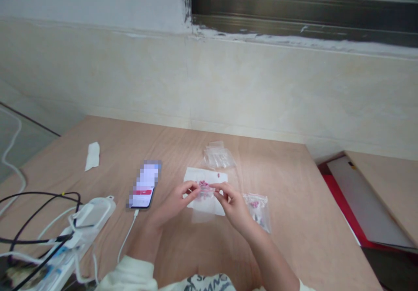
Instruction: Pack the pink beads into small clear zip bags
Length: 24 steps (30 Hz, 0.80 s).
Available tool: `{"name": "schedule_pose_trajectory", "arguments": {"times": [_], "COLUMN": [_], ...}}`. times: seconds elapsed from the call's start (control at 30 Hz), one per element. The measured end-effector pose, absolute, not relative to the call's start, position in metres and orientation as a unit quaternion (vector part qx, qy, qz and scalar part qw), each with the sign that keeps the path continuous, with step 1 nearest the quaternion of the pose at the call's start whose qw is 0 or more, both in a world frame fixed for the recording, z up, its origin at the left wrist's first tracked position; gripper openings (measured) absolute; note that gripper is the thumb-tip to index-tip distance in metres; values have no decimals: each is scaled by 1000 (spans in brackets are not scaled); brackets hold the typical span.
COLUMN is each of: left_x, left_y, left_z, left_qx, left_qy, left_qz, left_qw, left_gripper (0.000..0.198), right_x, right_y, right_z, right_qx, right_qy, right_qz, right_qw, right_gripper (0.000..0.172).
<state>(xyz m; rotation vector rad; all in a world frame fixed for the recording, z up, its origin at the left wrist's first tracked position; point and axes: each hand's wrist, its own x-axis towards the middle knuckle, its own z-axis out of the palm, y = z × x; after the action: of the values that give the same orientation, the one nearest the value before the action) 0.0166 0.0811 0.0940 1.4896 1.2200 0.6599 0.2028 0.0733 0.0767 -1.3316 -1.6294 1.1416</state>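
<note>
Between my two hands is a small clear zip bag (pixel 206 192), pinched at its top edge from both sides. My left hand (pixel 186 195) grips the left end with thumb and forefinger. At the right end my right hand (pixel 228 197) does the same. Small dark pink beads (pixel 203 183) lie in a cluster just beyond the bag, over a white sheet of paper (pixel 192 175). One single bead (pixel 218 175) sits apart near the sheet's upper right. Beside my right wrist lies a larger clear zip bag (pixel 264 217) with pink and dark bits inside.
Several clear bags (pixel 218 157) are piled behind the paper. To the left, a phone (pixel 143 186) is plugged into a white cable (pixel 129 230). A power strip (pixel 88 221) with tangled cords occupies the left front. A white paper scrap (pixel 93 155) lies farther back. A wall and window frame bound the table (pixel 294 186).
</note>
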Motion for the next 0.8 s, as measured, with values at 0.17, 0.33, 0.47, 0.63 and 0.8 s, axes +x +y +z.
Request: {"name": "schedule_pose_trajectory", "arguments": {"times": [0.17, 0.33, 0.47, 0.63, 0.8], "left_x": [24, 17, 17, 20, 27], "left_y": [84, 83, 84, 83, 80], "left_z": [95, 88, 90, 92, 92], "left_qx": [614, 614, 644, 641, 590], "left_qy": [512, 508, 527, 528, 487], "left_qz": [261, 236, 245, 264, 242], "left_qw": [541, 556, 498, 490, 597], "left_gripper": [24, 22, 22, 21, 25], "right_x": [210, 210, 204, 202, 199], "right_y": [74, 73, 72, 73, 72], "right_z": [66, 62, 63, 63, 64], "right_qx": [-582, -570, -555, -529, -547], "right_qy": [-591, -613, -611, -574, -567], "right_qz": [453, 431, 440, 506, 470], "right_qw": [326, 337, 354, 368, 397], "right_gripper": [16, 15, 16, 19, 19]}}
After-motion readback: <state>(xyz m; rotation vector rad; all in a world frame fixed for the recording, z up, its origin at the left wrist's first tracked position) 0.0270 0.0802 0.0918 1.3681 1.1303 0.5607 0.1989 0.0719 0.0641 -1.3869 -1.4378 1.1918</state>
